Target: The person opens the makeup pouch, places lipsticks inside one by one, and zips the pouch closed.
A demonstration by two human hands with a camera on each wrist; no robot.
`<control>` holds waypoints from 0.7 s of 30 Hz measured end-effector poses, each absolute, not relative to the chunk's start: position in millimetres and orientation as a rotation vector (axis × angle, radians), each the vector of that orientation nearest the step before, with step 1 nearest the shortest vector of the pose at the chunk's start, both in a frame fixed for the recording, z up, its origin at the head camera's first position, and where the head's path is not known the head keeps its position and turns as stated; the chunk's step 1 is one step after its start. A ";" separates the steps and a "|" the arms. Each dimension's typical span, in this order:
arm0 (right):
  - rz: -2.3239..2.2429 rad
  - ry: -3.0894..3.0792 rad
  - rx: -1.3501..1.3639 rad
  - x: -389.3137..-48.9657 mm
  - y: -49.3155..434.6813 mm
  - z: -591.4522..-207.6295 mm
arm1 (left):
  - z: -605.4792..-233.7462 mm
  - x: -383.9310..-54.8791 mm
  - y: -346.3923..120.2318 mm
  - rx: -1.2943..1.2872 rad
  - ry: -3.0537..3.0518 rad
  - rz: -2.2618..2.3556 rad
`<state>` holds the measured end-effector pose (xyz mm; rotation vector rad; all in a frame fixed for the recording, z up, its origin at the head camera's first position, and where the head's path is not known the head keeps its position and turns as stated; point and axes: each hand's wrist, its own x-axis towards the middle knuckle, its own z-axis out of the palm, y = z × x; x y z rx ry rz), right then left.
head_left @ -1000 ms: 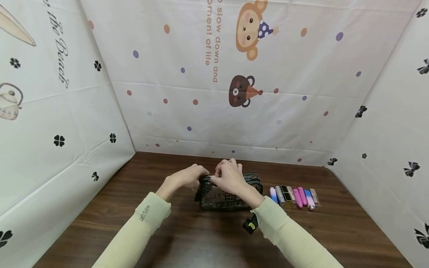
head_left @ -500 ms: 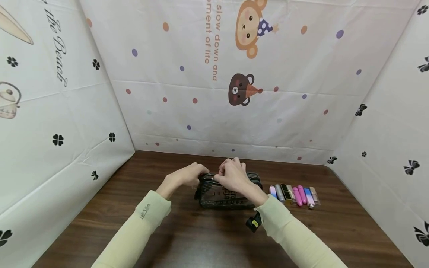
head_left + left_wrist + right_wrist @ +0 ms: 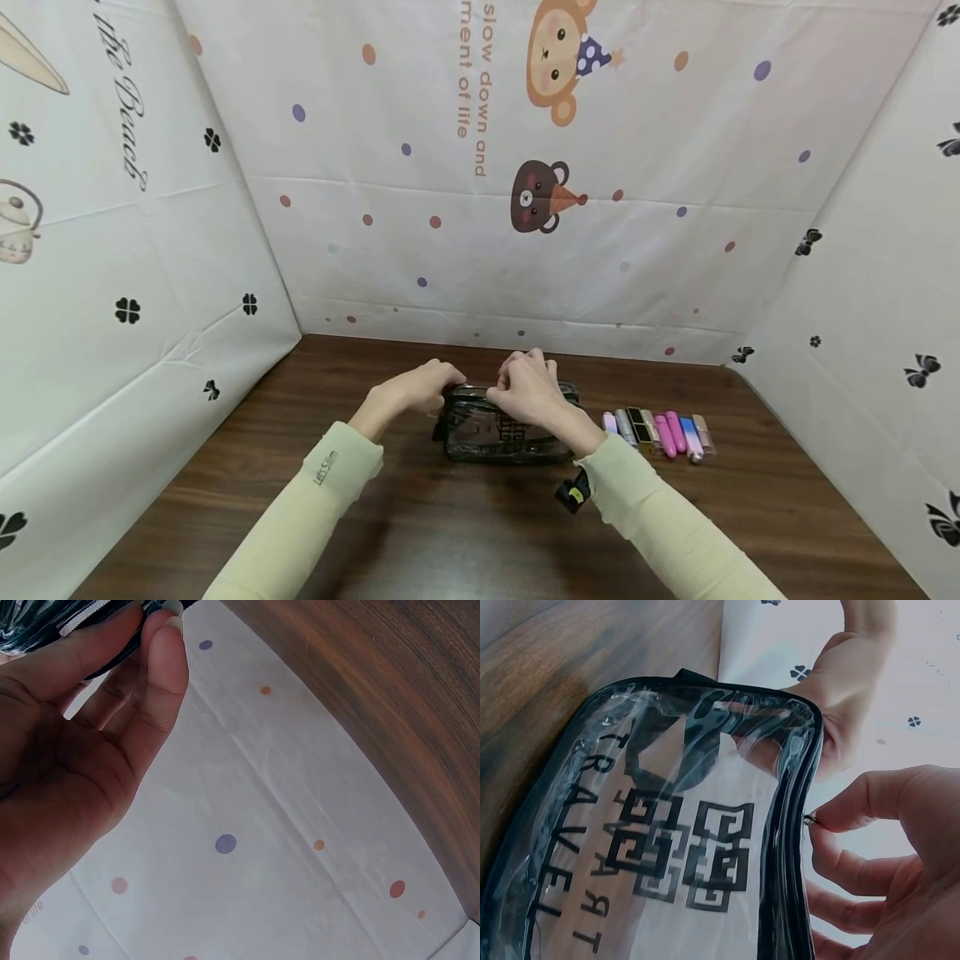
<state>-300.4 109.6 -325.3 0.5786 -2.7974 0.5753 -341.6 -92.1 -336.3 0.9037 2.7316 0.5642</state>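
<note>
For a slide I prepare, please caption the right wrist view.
Right hand pinches the zip pull on a clear pouch; left hand holds one end.

Clear, glossy plastic forms the pouch [image 3: 476,437] between my left hand [image 3: 415,393] and right hand [image 3: 529,391], its metallic-looking zip pull [image 3: 810,820] pinched in the latter. Below them, the smooth wood-grain tabletop [image 3: 450,542] carries a sheen; beyond, creased sheeting [image 3: 360,271] looks matt.

Dark wood-grain table [image 3: 465,550] with a little row of tubes and cases [image 3: 665,436], a couple hot pink, and behind it a white dotted sheet [image 3: 337,250] with a sideways brown bear [image 3: 534,197] in an orange party hat lol.
</note>
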 end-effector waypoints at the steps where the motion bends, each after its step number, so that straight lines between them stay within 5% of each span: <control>1: 0.572 -2.799 0.575 -300.8 110.5 -325.5 | -336.3 -341.9 -92.4 0.897 2.731 0.565; 21: 0.535 -2.862 0.490 -303.0 127.8 -323.5 | -335.6 -344.2 -95.0 0.874 2.742 0.529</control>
